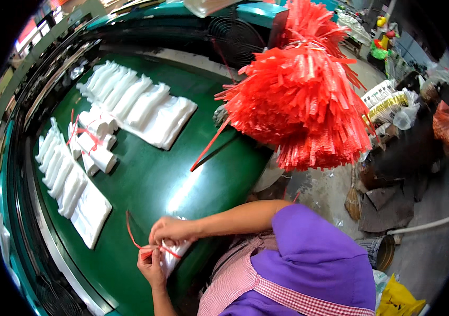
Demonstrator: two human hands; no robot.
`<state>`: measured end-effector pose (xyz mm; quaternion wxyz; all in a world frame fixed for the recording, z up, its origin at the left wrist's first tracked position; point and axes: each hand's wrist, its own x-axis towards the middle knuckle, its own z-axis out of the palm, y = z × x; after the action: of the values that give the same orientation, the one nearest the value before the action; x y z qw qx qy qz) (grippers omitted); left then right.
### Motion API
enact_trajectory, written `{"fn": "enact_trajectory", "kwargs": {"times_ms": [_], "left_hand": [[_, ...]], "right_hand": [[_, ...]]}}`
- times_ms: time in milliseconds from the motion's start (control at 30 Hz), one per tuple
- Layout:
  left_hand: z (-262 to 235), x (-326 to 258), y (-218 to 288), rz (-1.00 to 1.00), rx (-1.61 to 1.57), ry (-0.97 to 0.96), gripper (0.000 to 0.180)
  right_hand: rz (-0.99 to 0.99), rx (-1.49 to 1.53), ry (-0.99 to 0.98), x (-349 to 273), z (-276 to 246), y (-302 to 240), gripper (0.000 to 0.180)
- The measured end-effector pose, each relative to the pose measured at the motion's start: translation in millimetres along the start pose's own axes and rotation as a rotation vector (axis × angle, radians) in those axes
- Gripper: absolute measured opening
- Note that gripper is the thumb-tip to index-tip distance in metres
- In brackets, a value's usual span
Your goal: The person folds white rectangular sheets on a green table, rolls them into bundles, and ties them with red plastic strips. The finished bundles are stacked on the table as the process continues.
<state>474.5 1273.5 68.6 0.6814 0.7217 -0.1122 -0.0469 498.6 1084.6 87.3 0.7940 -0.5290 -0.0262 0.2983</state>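
Note:
My left hand (152, 267) pinches a red plastic strip (171, 252) at the near edge of the green table. Just above it, my right hand (174, 229) is closed on the same strip, its fingertips close to the left ones. The strip passes around a white folded bundle of plastic bags (168, 263), and one loose end curls up to the left. My hands partly cover the bundle. Further left lies a group of white rolls (98, 152), some tied with red strips. Two overlapping rows of white folded plastic bags (145, 108), (85, 208) lie beyond them.
A large bunch of red plastic strips (303, 100) hangs over the table's right side, one strand dangling low. A dark metal rail (58, 263) borders the green table (140, 184). On the floor to the right are a broom (353, 203), a metal can (380, 252) and a yellow bag (399, 299).

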Motion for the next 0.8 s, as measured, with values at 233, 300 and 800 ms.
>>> {"fn": "enact_trajectory", "kwargs": {"times_ms": [233, 300, 800], "left_hand": [[-1.7, -7.0, 18.8, 0.781, 0.764, -0.237, 0.009], [-22.4, 7.3, 14.3, 0.474, 0.558, -0.044, 0.007], [-164.5, 18.7, -42.3, 0.104, 0.845, 0.607, 0.015]], "right_hand": [[-0.499, -0.866, -0.069, 1.7, -2.2, 16.5, 0.015], [-0.46, -0.958, 0.018, -7.7, 3.4, 8.1, 0.019], [-1.1, -1.697, 0.176, 113.5, -26.8, -91.8, 0.048]]}}
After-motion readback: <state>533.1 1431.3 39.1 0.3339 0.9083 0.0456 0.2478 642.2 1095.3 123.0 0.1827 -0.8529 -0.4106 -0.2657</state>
